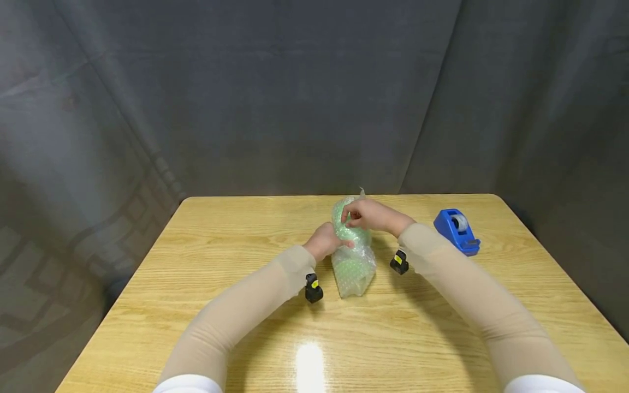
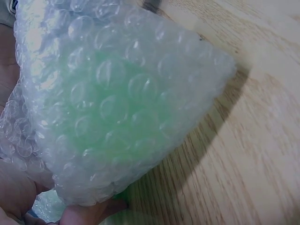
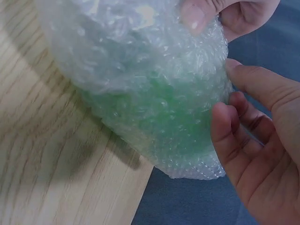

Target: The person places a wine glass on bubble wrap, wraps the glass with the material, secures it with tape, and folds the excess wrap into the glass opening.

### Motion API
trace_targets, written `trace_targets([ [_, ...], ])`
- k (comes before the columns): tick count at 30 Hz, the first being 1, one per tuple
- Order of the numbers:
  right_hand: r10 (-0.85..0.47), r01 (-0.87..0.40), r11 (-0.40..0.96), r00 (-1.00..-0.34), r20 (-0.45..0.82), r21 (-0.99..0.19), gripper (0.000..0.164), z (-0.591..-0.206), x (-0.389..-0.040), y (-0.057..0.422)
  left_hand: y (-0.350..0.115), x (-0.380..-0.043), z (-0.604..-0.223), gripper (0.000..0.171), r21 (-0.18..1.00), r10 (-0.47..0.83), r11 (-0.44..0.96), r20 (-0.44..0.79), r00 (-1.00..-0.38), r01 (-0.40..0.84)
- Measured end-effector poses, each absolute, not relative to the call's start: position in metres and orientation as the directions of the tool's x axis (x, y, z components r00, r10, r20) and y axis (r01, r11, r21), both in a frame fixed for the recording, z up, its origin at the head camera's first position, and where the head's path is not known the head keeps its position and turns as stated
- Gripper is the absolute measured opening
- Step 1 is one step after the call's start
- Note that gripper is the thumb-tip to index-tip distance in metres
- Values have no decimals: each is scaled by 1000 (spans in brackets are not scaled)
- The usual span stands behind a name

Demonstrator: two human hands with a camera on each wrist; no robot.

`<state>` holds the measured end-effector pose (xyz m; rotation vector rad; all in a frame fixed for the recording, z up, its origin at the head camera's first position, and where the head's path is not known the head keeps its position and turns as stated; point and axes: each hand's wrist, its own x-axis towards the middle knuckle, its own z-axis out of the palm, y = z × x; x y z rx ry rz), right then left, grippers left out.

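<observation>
A bundle of bubble wrap (image 1: pixel 351 267) around something green lies lengthwise on the table, its contents blurred by the bubbles. From its left side my left hand (image 1: pixel 325 240) grips it around the middle, thumb laid over the top. Over the far part of the bundle is my right hand (image 1: pixel 371 214), fingers loosely bent. In the right wrist view the right fingertips (image 3: pixel 222 115) touch the wrap's edge, with a gap between them and the thumb. The near end of the wrap (image 2: pixel 117 108) tapers to a folded corner in the left wrist view.
A blue tape dispenser (image 1: pixel 457 231) with a roll of clear tape stands right of the bundle, beyond my right forearm. The wooden table (image 1: pixel 236 234) ends at a rounded far edge before a dark grey curtain (image 1: pixel 275 109).
</observation>
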<state>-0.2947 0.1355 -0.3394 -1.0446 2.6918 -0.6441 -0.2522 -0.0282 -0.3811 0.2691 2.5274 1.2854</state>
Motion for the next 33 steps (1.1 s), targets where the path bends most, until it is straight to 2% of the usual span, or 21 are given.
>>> trace_targets([
  [12,-639,-608,673,-765,82,-421,14,-348,-294,129,-27,-255,-382,33,768,242,640,-205,-948,-2],
  [19,-662,-587,655,-749,13,-476,9,-347,-292,129,-26,-255,-382,29,753,208,655,-266,-941,-68],
  [27,-703,-599,634,-710,-42,-489,10,-342,-296,135,-28,-251,-380,35,779,240,626,-216,-946,-19],
  [33,-710,-568,615,-701,-70,-547,13,-342,-295,141,-27,-250,-381,34,792,241,611,-212,-947,-21],
])
